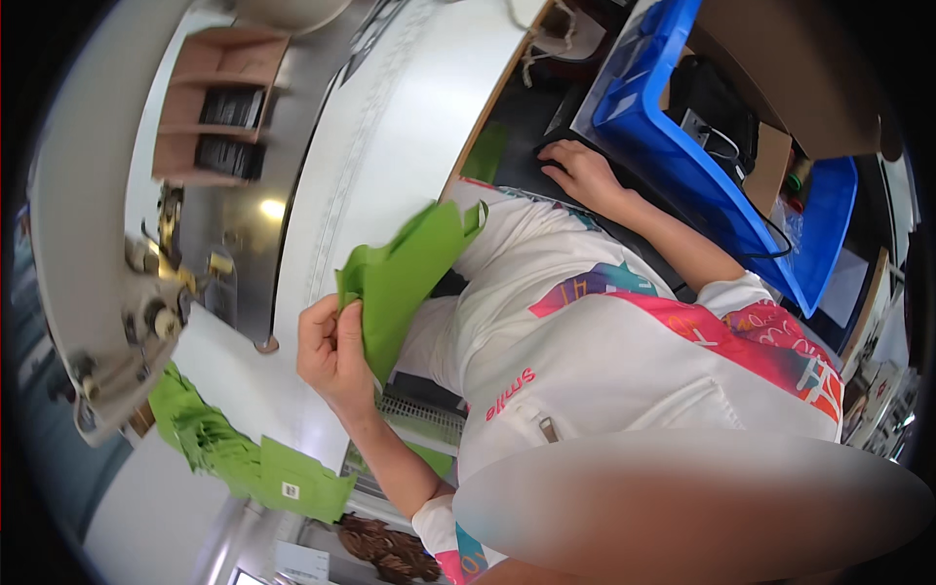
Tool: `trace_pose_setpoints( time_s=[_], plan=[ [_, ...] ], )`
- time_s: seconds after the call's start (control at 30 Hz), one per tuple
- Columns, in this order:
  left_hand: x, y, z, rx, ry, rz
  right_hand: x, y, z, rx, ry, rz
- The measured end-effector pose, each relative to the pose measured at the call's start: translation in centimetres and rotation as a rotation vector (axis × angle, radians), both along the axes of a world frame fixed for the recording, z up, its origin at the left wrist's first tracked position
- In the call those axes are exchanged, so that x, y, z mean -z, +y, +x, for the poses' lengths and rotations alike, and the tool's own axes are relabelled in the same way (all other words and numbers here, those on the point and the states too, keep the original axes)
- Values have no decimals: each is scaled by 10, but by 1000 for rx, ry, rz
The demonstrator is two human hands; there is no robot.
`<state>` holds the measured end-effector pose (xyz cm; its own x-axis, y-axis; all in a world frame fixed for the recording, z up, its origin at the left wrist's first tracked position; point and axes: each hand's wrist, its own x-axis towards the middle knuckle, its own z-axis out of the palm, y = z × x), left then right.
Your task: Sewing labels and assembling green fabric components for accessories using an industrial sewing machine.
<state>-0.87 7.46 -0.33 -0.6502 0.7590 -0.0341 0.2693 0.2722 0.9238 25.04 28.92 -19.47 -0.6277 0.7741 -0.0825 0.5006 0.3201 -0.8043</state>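
My left hand [336, 356] pinches the edge of a piece of green cloth [409, 273] between thumb and fingers. The cloth is folded over on itself and hangs by the white table edge, over my lap. A narrow strip sticks out at its far end. My right hand [582, 177] rests by a black surface near a blue bin [682, 146], holding nothing, its fingers loosely apart. A heap of green cloth pieces [210, 429] hangs over the table end at the left, one piece carrying a small white label.
The white tabletop [390, 127] runs along my left. A sewing machine [146, 312] stands beyond it, with a wooden compartment box [219, 102] holding dark packs. Cables and a cardboard box [799, 68] are around the blue bin. Brown material [390, 548] lies below.
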Motion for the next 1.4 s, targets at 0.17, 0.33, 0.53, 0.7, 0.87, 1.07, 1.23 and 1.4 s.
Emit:
trace_pose_setpoints(
  time_s=[0.17,0.33,0.53,0.7,0.87,1.07,1.23,1.4],
  plan=[
    [9,62,9,226,112,-13,103,54,-1,-178,-495,997],
    [6,114,17,426,253,18,107,90,-14,-194,-857,518],
    [-5,172,32,721,786,196,117,87,-3,-261,-822,502],
    [-11,231,42,754,671,191,127,55,40,-315,-887,598],
    [23,318,44,785,606,228,129,45,57,-378,-976,215],
    [61,405,48,971,707,233,128,15,106,-404,-1136,-51],
    [61,444,54,1146,523,11,156,15,75,29,-859,-536],
    [-6,471,62,968,513,-133,277,-4,27,222,-536,-722]
  ],
)
